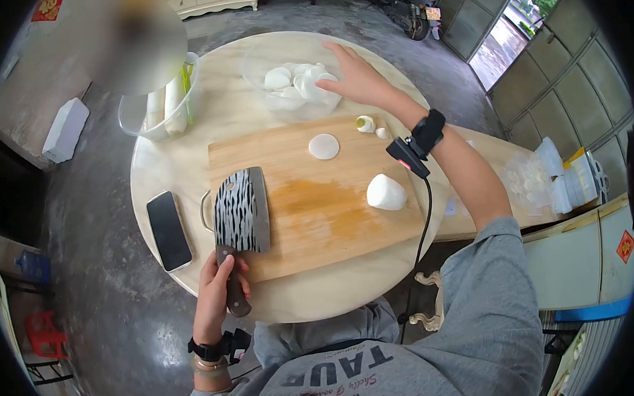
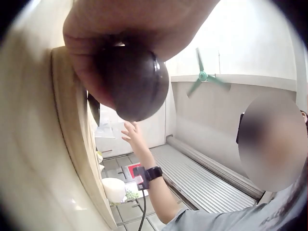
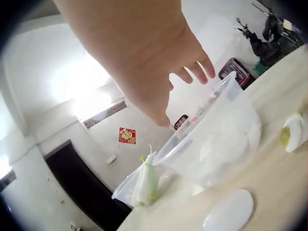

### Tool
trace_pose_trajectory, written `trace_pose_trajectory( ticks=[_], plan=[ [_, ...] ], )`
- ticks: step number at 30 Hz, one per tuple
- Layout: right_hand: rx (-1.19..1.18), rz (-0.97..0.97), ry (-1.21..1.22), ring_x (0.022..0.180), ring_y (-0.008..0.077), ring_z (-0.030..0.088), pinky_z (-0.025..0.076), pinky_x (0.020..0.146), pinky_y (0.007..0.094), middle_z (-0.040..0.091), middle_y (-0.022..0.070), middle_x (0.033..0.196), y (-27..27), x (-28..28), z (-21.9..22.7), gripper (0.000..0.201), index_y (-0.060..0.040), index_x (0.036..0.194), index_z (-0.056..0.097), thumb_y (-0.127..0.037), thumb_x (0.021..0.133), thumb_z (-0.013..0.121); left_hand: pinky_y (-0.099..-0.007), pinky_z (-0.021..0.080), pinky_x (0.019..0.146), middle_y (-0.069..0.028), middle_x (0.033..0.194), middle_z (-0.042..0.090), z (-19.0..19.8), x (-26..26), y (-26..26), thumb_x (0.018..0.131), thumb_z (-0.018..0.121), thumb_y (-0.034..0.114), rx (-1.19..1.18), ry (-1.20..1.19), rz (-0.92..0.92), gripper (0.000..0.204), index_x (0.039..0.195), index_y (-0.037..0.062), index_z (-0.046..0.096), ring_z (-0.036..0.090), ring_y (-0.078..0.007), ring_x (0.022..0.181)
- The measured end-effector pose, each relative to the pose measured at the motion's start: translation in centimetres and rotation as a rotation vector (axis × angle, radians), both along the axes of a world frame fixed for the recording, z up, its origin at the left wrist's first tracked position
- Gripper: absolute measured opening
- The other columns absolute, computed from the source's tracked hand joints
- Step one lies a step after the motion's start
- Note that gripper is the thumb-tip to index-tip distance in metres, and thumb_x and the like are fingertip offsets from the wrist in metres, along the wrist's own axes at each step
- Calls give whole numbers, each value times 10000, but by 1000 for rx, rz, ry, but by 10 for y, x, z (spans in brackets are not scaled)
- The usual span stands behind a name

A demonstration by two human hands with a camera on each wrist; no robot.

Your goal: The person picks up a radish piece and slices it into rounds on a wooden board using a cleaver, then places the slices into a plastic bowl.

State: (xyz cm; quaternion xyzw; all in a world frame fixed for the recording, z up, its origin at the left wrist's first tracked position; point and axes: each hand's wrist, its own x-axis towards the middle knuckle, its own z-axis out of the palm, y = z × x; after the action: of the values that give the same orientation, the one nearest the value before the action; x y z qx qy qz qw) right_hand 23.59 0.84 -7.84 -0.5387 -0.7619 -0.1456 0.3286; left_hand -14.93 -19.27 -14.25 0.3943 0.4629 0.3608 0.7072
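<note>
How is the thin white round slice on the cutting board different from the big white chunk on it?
The slice is flat and thin; the chunk is thick and stands tall. The slice lies near the board's far edge, the chunk nearer the person on the right. Both are white and lie untouched on the cutting board.

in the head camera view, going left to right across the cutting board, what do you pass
Cleaver with its handle in the left hand → round white slice → radish chunk. Two small cut ends lie at the board's far edge, roughly above the chunk, so their place in the order is unclear.
</note>
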Motion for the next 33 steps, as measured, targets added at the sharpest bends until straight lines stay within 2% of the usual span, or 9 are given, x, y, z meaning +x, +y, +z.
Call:
trace_pose_trajectory(
  ticks=[2, 5, 8, 14, 20, 23, 26, 29, 33],
  plan=[
    [-7, -19, -35, 926, 342, 612, 494, 801, 402, 611, 166, 1088, -18, -5, 5, 487, -93, 1182, 496, -328, 784, 649, -260, 464, 440, -81, 838, 573, 2, 2, -1, 972, 471, 208, -13, -15, 8, 200, 1031, 18, 466, 562, -146, 504],
    [-632, -91, -76, 1016, 296, 588, 465, 876, 378, 624, 134, 1015, -56, -29, 46, 421, -70, 1111, 579, -322, 784, 661, -256, 461, 438, -78, 833, 573, 4, 3, -1, 971, 473, 209, -15, -19, 14, 198, 1028, 19, 469, 563, -144, 507],
    [-1006, -30, -348, 994, 283, 593, 468, 868, 385, 634, 145, 963, -59, -29, 40, 362, -66, 1049, 621, -299, 776, 665, -257, 463, 447, -75, 826, 572, 5, 2, 0, 968, 479, 204, 5, 13, -25, 194, 1029, 19, 470, 563, -143, 506],
    [-784, 507, -386, 992, 307, 574, 472, 838, 415, 578, 128, 1115, -46, -12, -28, 523, -108, 1200, 540, -173, 716, 727, -240, 467, 452, -60, 820, 574, 4, 3, -1, 968, 474, 204, 33, 20, -30, 199, 1044, 21, 477, 564, -129, 509],
    [-923, 353, -414, 1000, 313, 567, 477, 826, 417, 530, 115, 1117, -46, -28, -15, 563, -97, 1182, 514, -147, 679, 761, -240, 465, 463, -60, 842, 587, 4, 1, 0, 967, 481, 212, 32, 32, -38, 199, 1028, 23, 479, 574, -132, 522],
    [-891, 321, -315, 968, 297, 577, 476, 791, 395, 559, 115, 1028, -46, -23, -15, 448, -82, 1081, 566, -159, 684, 759, -248, 468, 474, -57, 841, 586, 4, 2, 0, 968, 481, 201, 19, 37, -47, 195, 1032, 17, 480, 576, -133, 531],
    [-1082, 271, -343, 850, 264, 602, 478, 712, 367, 607, 98, 885, -44, -20, 4, 319, -63, 964, 610, -183, 704, 751, -259, 475, 494, -53, 841, 589, 5, 2, -1, 968, 483, 177, 15, 29, -44, 182, 1043, 12, 480, 581, -135, 545],
    [-784, 418, -68, 721, 181, 598, 468, 619, 308, 633, 66, 747, -55, 4, 10, 205, -49, 888, 630, -183, 762, 721, -264, 481, 499, -56, 838, 591, 6, 4, -2, 966, 485, 165, 21, 13, -31, 179, 1054, 10, 469, 584, -136, 547],
    [-860, 267, 528, 753, 129, 603, 468, 623, 236, 652, 104, 887, -57, -8, 68, 197, -13, 978, 619, -150, 842, 661, -263, 478, 496, -62, 829, 589, 3, 2, -2, 966, 486, 164, 36, 10, -41, 180, 1048, 5, 470, 585, -137, 543]
  ],
)
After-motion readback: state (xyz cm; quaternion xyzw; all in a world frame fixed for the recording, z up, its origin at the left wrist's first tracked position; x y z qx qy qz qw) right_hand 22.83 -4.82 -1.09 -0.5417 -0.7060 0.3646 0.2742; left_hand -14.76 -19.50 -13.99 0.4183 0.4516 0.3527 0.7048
